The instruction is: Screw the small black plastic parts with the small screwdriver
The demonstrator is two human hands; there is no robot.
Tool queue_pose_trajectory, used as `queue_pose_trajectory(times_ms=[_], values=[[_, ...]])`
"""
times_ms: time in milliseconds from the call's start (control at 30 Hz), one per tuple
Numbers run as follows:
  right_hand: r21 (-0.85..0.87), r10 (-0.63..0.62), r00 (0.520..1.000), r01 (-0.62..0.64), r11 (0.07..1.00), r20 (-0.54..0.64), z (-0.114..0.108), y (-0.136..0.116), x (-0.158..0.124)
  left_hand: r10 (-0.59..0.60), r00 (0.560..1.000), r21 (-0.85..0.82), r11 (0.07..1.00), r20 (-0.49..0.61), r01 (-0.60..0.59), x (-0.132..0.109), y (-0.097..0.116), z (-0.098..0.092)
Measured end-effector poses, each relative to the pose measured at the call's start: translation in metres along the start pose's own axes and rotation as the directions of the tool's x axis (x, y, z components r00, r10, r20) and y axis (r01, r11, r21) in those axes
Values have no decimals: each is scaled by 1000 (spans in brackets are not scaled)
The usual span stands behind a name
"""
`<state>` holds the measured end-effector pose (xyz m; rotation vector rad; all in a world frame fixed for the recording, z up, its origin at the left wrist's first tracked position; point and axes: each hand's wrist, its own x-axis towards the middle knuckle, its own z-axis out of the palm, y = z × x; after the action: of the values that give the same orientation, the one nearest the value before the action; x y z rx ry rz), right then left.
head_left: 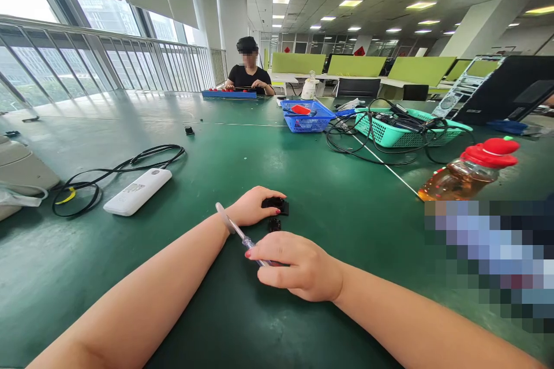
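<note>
Short of the far edge of the green worktop (346, 213), we find left hand (251, 207) pinching black blocky part (284, 207), right hand (303, 267) pinching clear-handled, metal-shafted screwdriver (246, 240). We judge: tool positioning; next move calls for steadiness.

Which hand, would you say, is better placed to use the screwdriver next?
Probably the right hand: it already holds the screwdriver, while the left hand has its thumb and finger on a black part.
</note>
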<state>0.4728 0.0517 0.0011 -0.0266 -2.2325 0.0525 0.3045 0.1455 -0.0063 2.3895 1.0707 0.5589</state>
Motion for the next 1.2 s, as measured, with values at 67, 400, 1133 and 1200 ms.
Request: queue_pose_trajectory(times_ms=[67,400,1133,1200], values=[[23,-21,1000,21,1000,7,0,0,1,6,1000,6,1000,1,-6,0,0,0],[-85,-19,998,13,996,-63,-4,-5,0,12,1000,4,1000,-5,-12,1,0,0],[-205,141,979,-169,964,-145,-1,3,-7,-16,1000,71,997,19,14,10,-9,7],[-205,121,981,-150,967,-151,-2,2,-7,-6,1000,67,998,12,6,10,-11,7]])
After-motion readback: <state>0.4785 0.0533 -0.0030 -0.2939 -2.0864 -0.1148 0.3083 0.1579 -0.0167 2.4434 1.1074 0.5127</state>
